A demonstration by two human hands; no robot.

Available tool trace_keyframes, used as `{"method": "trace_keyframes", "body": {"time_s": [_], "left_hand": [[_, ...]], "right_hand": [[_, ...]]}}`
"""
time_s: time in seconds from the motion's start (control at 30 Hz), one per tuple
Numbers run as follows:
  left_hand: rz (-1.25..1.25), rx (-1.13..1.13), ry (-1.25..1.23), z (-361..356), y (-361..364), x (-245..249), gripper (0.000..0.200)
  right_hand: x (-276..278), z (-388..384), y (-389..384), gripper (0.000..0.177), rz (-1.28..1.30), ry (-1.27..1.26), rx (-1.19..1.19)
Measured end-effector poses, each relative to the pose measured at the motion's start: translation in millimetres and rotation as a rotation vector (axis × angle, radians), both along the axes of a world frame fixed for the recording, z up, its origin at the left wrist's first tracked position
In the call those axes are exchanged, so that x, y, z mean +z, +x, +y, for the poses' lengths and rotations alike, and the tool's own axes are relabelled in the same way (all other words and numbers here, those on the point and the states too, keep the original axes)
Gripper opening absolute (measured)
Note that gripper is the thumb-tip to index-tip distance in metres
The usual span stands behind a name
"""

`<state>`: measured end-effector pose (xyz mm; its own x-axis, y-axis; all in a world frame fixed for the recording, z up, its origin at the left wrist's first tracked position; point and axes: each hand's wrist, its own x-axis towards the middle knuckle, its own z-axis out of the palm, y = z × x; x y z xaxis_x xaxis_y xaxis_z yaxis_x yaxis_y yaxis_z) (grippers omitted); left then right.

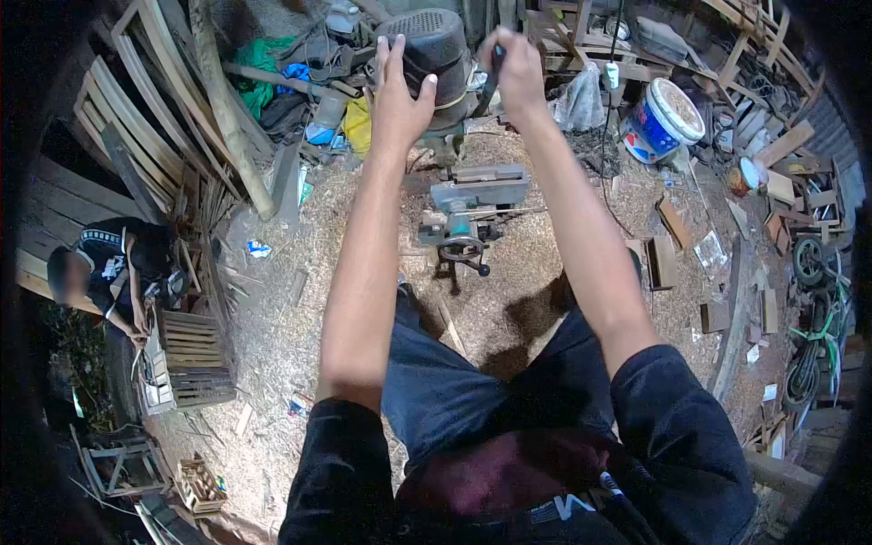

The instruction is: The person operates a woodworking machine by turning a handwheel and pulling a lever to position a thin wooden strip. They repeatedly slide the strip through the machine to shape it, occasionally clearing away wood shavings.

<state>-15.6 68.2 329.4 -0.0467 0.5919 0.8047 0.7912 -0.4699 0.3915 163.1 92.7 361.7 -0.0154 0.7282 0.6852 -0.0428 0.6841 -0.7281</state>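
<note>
A dark machine housing (pixel 425 45) with a round, vented top stands at the upper middle. My left hand (pixel 404 102) is against its near left side, fingers stretched upward and thumb apart. To the right of the housing, my right hand (pixel 518 74) is closed around a dark handle (pixel 499 56), mostly hidden by the fingers. Below and between my forearms is a metal vise (pixel 480 189) with a teal part and a crank wheel (pixel 461 254). What connects the vise to the housing is hard to make out.
Wood shavings (pixel 282 363) cover the floor. A white and blue bucket (pixel 665 118) stands right; wooden blocks (pixel 663 263) lie nearby. A pole (pixel 218 100) and curved slats lean left. Another person (pixel 113 263) works beside a slatted wooden piece (pixel 195 350). A green bicycle (pixel 817 327) is far right.
</note>
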Motion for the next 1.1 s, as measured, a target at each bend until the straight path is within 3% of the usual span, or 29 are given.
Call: {"method": "trace_keyframes", "body": {"time_s": [0.13,0.17,0.23,0.33,0.47,0.57,0.6,0.7,0.8,0.9,0.93,1.03,1.07,1.1], "left_hand": [[-0.135,-0.082,-0.138,-37.4,-0.2,-58.5,0.059],[-0.226,-0.088,-0.271,-53.9,1.6,-73.4,0.057],[-0.315,-0.073,-0.439,-76.1,1.3,-112.6,0.050],[-0.233,0.003,-0.639,-105.2,-3.0,-167.7,0.040],[-0.160,-0.077,-0.735,-122.3,-11.2,-226.5,0.034],[-0.143,-0.119,-0.746,-118.4,-17.4,-259.1,0.031],[-0.167,-0.110,-0.761,-115.8,-16.7,-266.6,0.030],[-0.204,-0.044,-0.793,-120.9,-10.2,-263.0,0.039],[-0.219,-0.054,-0.868,-130.8,-6.9,-253.8,0.040],[-0.198,-0.114,-0.881,-130.2,-9.2,-270.8,0.039],[-0.173,-0.123,-0.895,-126.4,-10.4,-277.2,0.040],[-0.147,-0.182,-0.904,-127.6,-8.5,-299.7,0.041],[-0.169,-0.217,-0.860,-124.0,-7.5,-306.2,0.040],[-0.190,-0.252,-0.820,-122.3,-8.4,-318.5,0.039]], "right_hand": [[-103.5,-66.2,14.0,0.055,0.001,0.079,0.042],[-123.5,-85.2,17.0,0.054,-0.031,0.089,0.024],[-169.3,-120.7,18.9,0.030,0.089,0.018,0.128],[-196.7,-152.2,21.5,0.029,-0.020,0.039,-0.003],[-168.0,-150.6,11.7,0.039,-0.298,-0.333,-0.242],[-94.8,-143.3,6.0,0.040,-0.544,-0.430,-0.279],[-80.4,-130.4,4.5,0.044,-0.625,-0.339,-0.326],[-37.1,-78.1,0.8,0.048,-0.768,-0.169,-0.359],[3.3,-20.2,-3.5,0.050,-0.892,-0.208,-0.431],[65.4,2.6,-7.4,0.052,-0.996,-0.415,-0.300],[84.6,9.2,-11.7,0.037,-1.256,-0.541,-0.281],[62.6,-2.0,-6.8,0.047,-1.139,-0.257,-0.304],[48.9,-25.1,-6.6,0.041,-1.002,-0.347,-0.248],[14.6,-29.3,0.3,0.034,-0.987,-0.028,-0.294]]}}
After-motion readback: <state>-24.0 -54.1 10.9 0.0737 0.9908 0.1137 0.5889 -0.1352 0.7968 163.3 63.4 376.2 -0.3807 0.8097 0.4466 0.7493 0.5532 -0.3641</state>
